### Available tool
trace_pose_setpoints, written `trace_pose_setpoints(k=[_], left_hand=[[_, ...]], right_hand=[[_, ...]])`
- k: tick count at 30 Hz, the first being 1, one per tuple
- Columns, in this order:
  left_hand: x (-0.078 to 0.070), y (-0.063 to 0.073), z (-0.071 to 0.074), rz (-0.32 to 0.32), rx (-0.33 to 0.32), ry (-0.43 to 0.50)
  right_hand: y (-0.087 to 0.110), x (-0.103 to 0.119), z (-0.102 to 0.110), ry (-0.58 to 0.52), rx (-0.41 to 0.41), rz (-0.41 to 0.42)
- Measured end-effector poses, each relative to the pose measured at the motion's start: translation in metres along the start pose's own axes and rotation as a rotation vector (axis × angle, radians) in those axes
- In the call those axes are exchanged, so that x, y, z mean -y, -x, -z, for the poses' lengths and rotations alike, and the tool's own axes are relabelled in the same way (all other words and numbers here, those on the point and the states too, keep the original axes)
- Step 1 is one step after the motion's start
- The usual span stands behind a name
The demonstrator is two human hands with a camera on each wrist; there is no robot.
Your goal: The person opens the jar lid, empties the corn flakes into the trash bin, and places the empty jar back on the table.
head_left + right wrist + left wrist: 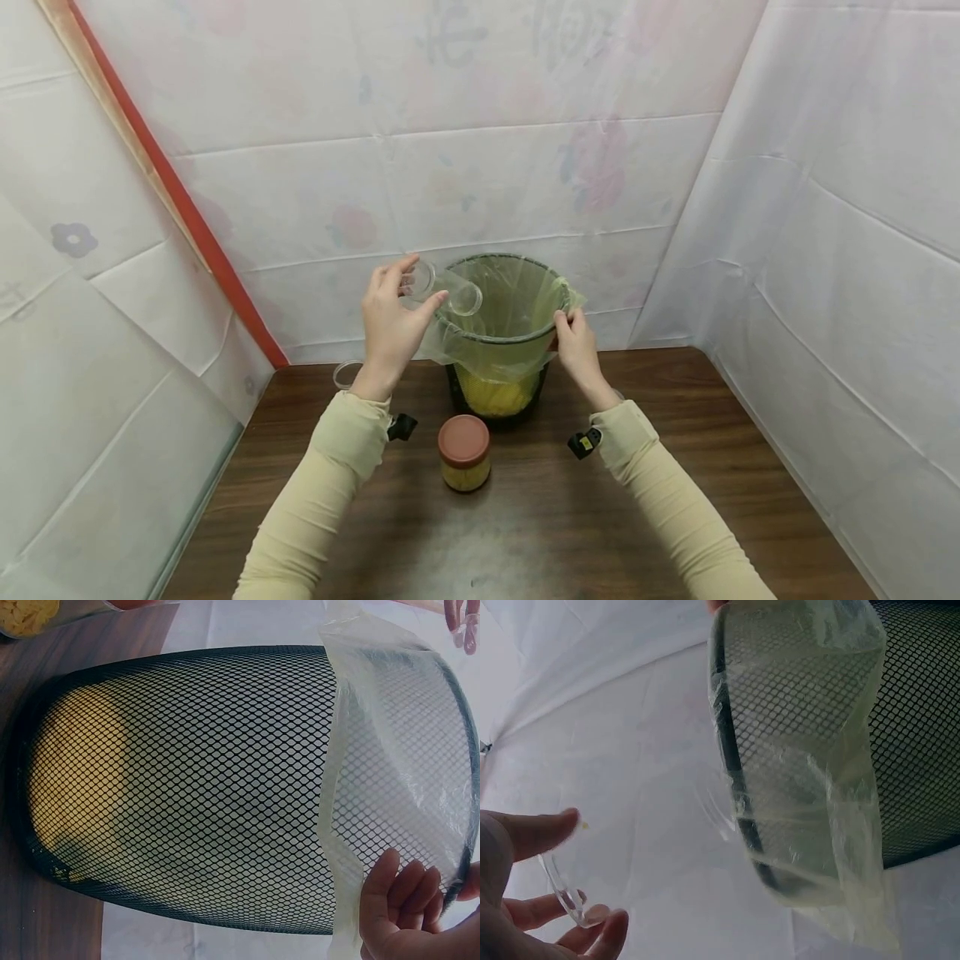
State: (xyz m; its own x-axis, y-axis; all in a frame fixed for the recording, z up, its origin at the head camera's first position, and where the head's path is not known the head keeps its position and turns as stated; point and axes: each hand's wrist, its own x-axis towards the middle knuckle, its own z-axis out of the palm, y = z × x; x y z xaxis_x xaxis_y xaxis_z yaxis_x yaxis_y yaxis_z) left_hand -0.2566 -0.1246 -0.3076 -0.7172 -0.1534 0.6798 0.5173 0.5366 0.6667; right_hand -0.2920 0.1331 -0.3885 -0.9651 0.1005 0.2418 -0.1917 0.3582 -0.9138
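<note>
A dark mesh waste bin, lined with a thin yellowish plastic bag, stands on the table. My right hand grips its rim on the right, thumb and curled fingers over the bag's folded edge. Left of the rim, my left hand holds a clear round plastic dish between thumb and fingertips. A second clear round piece appears at the bin's left rim, apart from the fingers and faintly blurred in the left wrist view. In front of the bin is a jar with a reddish lid.
Behind my left wrist, a clear round rim shows on the wooden table. Pale patterned sheeting hangs close behind the bin and on both sides. Yellow bits fill the jar.
</note>
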Motion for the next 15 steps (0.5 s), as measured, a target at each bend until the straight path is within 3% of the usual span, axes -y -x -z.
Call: trace_pose_setpoints(k=[2, 6, 12, 15], left_hand=[[0.0011, 0.0008, -0.0008, -0.036, -0.005, -0.045], [0.0010, 0.0009, -0.0009, -0.044, -0.011, -0.022], [0.0003, 0.0017, 0.0024, 0.009, -0.009, 0.038], [0.0010, 0.0021, 0.0040, 0.043, -0.001, 0.111]], right_hand=[[-0.0001, -0.0004, -0.0001, 0.004, -0.004, 0.001], [0.0003, -0.0004, -0.0001, 0.000, -0.010, 0.004], [0.0013, 0.0005, -0.0007, -0.018, 0.002, 0.001], [0.0011, 0.0006, -0.0013, -0.005, -0.004, -0.004]])
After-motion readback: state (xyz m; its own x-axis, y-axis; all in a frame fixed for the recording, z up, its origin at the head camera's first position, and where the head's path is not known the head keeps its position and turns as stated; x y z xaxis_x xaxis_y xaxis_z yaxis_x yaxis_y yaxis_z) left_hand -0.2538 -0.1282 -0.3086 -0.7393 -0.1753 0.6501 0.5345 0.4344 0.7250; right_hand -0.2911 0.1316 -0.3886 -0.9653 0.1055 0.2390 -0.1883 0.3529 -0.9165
